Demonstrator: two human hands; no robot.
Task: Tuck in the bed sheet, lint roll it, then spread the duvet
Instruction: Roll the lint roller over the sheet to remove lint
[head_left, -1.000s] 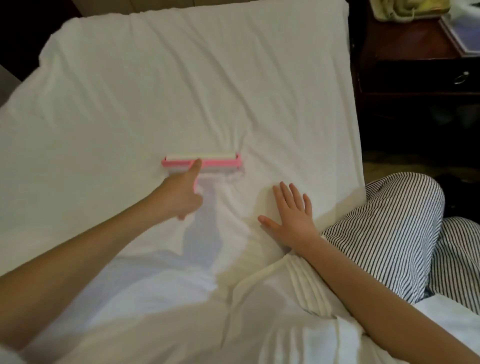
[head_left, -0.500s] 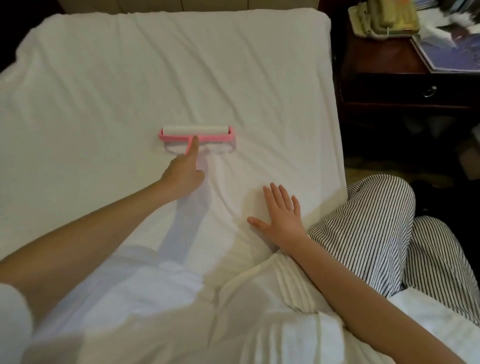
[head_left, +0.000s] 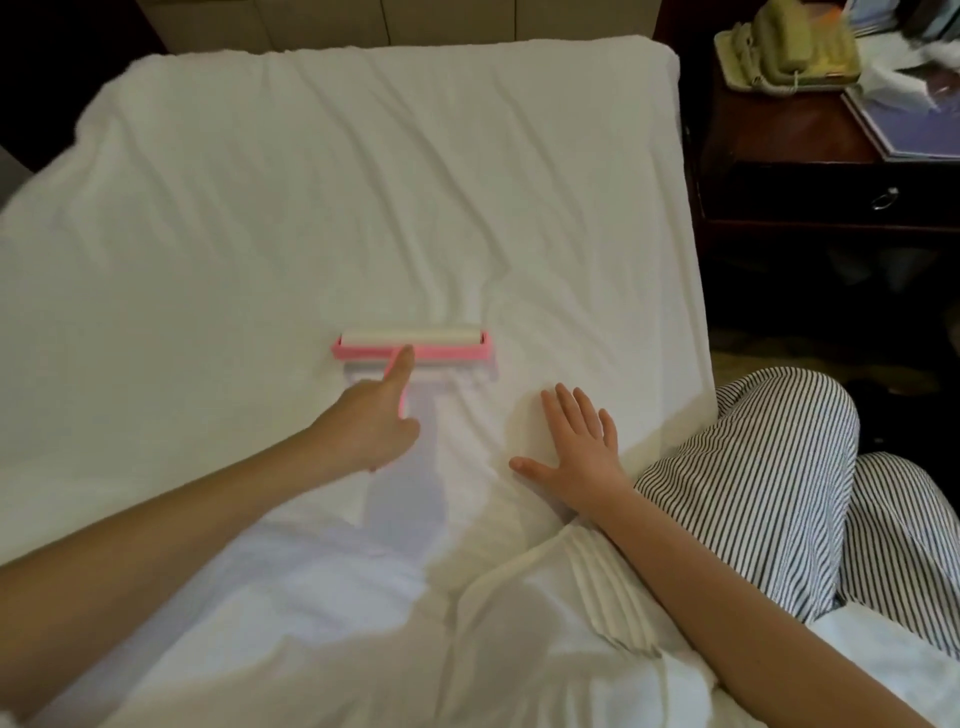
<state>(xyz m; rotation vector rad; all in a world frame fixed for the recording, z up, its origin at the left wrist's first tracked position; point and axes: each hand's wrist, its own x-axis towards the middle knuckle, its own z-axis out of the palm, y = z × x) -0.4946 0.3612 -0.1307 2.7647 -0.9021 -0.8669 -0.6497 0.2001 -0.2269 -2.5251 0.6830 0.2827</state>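
**Bedside items, right side**

Dark wooden counter with one drawer, fitted with a ring pull. On top: beige corded telephone at the back, glossy booklet nearer the front. Beige panelled headboard along the top of the view.

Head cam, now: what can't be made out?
- Handle of pink plastic lint roller: head view, mostly hidden by the gripping left hand.
- Left edge of white bed sheet: head view, cut off by the frame edge.
- Top-right papers on dark wooden nightstand: head view, blurred.
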